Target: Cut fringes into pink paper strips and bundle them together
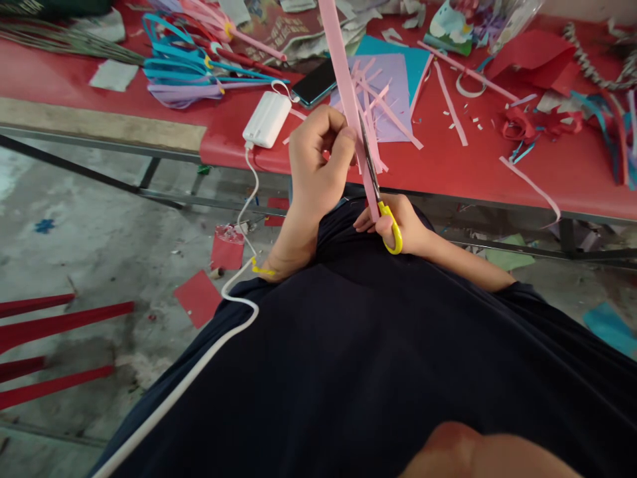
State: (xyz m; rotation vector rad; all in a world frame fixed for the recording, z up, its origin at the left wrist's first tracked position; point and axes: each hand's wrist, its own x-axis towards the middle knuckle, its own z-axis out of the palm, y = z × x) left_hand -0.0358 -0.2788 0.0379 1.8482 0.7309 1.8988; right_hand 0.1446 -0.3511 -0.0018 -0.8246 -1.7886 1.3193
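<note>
Pink paper strip [347, 89]: pinched it aslant with thumb and fingers of the left hand [318, 159] at the red table's [423, 166] near edge, probably for steadiness. Gripped yellow-handled scissors [384, 209] in the right hand [407, 229], lengthwise, perhaps to follow its edge.

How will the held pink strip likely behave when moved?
Probably light: the pink strip looks narrow and flat. Perhaps fairly stiff: it extends straight beyond the left hand. Likely bendable too: a loose pink strip on the table curves.
</note>
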